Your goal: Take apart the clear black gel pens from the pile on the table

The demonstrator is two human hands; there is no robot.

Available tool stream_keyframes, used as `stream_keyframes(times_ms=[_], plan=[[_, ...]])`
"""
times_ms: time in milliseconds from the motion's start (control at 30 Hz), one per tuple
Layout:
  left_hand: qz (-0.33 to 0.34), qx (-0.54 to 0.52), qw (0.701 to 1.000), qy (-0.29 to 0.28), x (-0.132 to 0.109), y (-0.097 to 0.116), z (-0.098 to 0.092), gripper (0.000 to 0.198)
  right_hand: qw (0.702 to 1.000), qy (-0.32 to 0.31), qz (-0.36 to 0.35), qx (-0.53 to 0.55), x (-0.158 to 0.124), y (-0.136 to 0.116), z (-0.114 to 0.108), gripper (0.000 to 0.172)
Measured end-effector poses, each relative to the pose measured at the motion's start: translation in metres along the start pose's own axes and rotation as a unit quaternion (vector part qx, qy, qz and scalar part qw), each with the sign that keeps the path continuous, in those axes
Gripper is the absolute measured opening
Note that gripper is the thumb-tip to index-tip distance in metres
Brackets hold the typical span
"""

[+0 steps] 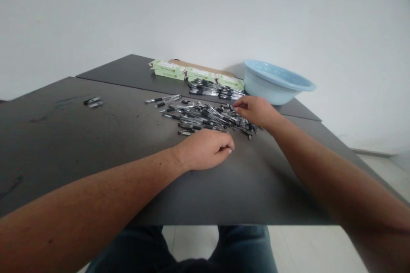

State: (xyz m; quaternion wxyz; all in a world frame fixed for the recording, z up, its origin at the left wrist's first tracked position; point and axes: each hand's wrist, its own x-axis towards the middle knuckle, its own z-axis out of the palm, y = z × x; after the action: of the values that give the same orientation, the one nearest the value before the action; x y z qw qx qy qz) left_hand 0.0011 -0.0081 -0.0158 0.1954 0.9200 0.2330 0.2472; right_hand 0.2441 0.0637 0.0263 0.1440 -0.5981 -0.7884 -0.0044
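Observation:
A loose heap of black-and-clear pens lies on the dark table. My right hand rests on the heap's right side, fingers curled and pinching at the pens; I cannot make out what it holds. My left hand lies on the table just in front of the heap, fingers curled into a loose fist with nothing visible in it.
A light blue basin stands at the back right. Green-and-white boxes lie in a row at the back, with a tidy pile of pens in front. Two loose pen parts lie far left. The table's front edge is near my lap.

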Motion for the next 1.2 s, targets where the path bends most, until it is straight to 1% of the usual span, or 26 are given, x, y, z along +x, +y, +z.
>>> stream_keyframes(times_ms=[67,133,200,300,400,500,633,767,967,1200], plan=[[-0.005,0.003,1.000,0.000,0.000,0.000,-0.001,0.017,1.000,0.009,-0.006,-0.014,0.004,-0.002,-0.004,0.025],[-0.007,0.014,1.000,0.002,0.001,0.000,-0.002,0.017,0.999,0.040,-0.002,-0.034,0.007,0.005,-0.013,0.027],[-0.005,0.025,1.000,0.001,0.001,0.000,-0.003,0.017,0.995,0.079,0.026,-0.047,0.006,0.022,-0.026,0.030],[0.003,0.033,0.999,-0.014,0.001,-0.001,-0.003,0.016,0.988,0.106,0.089,-0.065,-0.002,0.059,-0.041,0.033],[0.008,0.035,0.999,-0.022,0.001,-0.003,-0.002,0.017,0.984,0.080,0.128,-0.090,-0.016,0.093,-0.039,0.034],[0.007,0.033,0.999,-0.024,0.001,-0.004,-0.002,0.018,0.984,0.041,0.135,-0.105,-0.031,0.112,-0.021,0.036],[-0.012,0.029,0.999,-0.025,0.001,-0.004,-0.003,0.018,0.985,0.023,0.132,-0.105,-0.043,0.120,0.006,0.037],[-0.023,0.029,0.999,-0.024,0.001,-0.004,-0.004,0.019,0.988,-0.003,0.119,-0.102,-0.044,0.125,0.017,0.035],[-0.023,0.034,0.999,-0.033,0.001,-0.005,-0.006,0.020,0.986,-0.020,0.135,-0.098,-0.049,0.133,0.015,0.035],[-0.030,0.059,0.997,-0.047,0.002,-0.005,-0.009,0.021,0.982,-0.050,0.155,-0.094,-0.062,0.143,0.005,0.030]])
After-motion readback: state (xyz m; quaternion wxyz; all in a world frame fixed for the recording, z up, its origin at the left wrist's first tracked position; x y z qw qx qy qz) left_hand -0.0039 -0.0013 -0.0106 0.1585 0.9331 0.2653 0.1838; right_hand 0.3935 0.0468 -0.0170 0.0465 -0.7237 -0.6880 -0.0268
